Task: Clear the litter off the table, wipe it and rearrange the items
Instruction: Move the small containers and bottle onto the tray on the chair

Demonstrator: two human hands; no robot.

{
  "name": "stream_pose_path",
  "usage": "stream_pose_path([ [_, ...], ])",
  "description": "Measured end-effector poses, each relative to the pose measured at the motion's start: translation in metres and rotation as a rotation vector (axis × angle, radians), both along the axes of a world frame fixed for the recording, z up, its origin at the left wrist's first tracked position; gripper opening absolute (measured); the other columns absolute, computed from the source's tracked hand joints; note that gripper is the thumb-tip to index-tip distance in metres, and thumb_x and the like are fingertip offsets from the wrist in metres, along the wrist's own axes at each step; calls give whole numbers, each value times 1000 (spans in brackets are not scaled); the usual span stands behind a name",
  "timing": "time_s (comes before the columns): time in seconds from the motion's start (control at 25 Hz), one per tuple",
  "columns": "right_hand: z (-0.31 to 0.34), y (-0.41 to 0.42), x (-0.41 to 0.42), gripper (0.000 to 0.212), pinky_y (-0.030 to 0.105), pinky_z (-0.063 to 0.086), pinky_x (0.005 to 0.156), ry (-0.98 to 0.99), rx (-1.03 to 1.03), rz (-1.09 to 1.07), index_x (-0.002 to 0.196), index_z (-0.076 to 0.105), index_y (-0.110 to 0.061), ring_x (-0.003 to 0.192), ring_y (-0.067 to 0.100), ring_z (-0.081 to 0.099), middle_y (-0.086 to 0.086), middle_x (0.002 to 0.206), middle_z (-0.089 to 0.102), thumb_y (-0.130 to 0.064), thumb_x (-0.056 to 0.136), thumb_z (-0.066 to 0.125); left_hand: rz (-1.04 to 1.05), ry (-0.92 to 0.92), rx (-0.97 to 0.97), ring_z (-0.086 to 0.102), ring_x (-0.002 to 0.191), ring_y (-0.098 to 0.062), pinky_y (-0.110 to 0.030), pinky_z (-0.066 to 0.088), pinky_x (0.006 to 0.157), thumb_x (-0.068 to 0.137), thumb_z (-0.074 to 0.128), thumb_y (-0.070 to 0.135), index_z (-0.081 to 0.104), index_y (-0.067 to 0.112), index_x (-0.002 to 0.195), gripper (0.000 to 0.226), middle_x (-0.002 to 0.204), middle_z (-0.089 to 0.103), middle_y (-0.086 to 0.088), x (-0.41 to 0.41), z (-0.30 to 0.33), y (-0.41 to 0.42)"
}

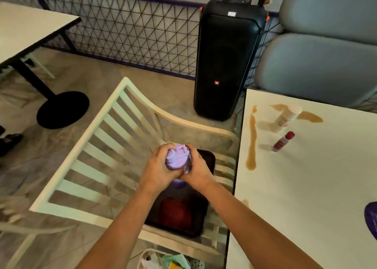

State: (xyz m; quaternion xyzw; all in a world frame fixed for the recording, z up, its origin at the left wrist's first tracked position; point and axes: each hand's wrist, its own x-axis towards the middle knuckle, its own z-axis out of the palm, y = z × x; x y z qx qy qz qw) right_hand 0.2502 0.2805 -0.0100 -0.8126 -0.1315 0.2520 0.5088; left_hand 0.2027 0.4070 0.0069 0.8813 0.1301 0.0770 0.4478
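Both hands hold a lilac bottle by its lid end, over a black tray that lies on a white slatted chair. My left hand grips the lid from the left. My right hand grips it from the right. A red cloth lies in the tray. The white table stands to the right, with brown spilled liquid in streaks on it. A cream tube and a small red bottle stand near the spill.
A tall black speaker stands on the floor behind the chair. A mesh fence runs along the back. Another white table is at far left. A bin of litter sits below. A purple object shows at the table's right edge.
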Motion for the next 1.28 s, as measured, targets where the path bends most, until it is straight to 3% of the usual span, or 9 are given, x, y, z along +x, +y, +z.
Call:
stream_pose_path([
  [0.16,-48,38,19,105,26,33,109,85,-104,47,147,16,-16,128,18,43,9,141,37,-10,64,80,11,118,-16,59,100,-19,-39,51,85,52,82,31,49,35,103,61,113,60,2,20,-56,36],
  [0.28,-79,58,41,102,17,31,102,104,-137,20,147,17,-19,128,18,43,6,142,35,-8,67,79,20,132,-31,58,100,-19,-36,51,84,55,86,18,53,21,106,61,112,59,0,44,-88,54],
  [0.44,-118,83,80,93,11,33,94,89,-135,-31,145,20,-16,127,16,43,4,145,30,0,70,73,6,147,-49,58,99,-21,-33,51,84,57,84,15,53,17,109,61,111,58,-1,90,-131,76],
  [0.52,-135,94,100,90,14,38,93,86,-134,-40,146,20,-18,126,16,44,1,146,31,2,74,70,11,155,-53,58,99,-21,-35,52,84,58,84,15,51,20,110,62,114,58,-2,113,-150,85],
  [0.64,-158,104,121,91,26,38,103,1,-210,-42,147,16,-19,127,20,44,1,147,33,-6,75,71,8,127,-75,58,97,-21,-30,49,82,59,84,11,50,23,104,58,112,58,-4,137,-172,93],
  [0.8,-183,106,135,88,23,34,102,8,-282,0,148,13,-20,129,20,42,1,149,30,-10,79,67,-9,119,-89,56,90,-19,-20,40,74,59,84,7,53,15,105,56,105,58,-3,149,-204,98],
  [1.0,-195,108,130,84,33,36,104,-41,-300,8,148,12,-22,129,24,41,1,151,27,-14,82,64,-86,144,-122,58,98,-23,-31,49,83,56,84,3,48,24,103,63,111,58,-6,150,-217,113],
  [1.12,-185,105,124,83,34,33,108,-22,-309,-1,148,10,-22,134,23,36,2,152,25,-13,83,62,-115,192,-49,56,105,-23,-29,47,86,56,85,9,49,23,108,65,117,55,-2,144,-207,112],
  [1.28,-155,85,115,74,27,27,109,-5,-333,-92,147,15,-15,139,21,27,3,153,19,-5,86,56,-65,272,103,34,134,-27,-32,33,106,67,80,17,48,21,130,71,147,30,-9,133,-179,107],
])
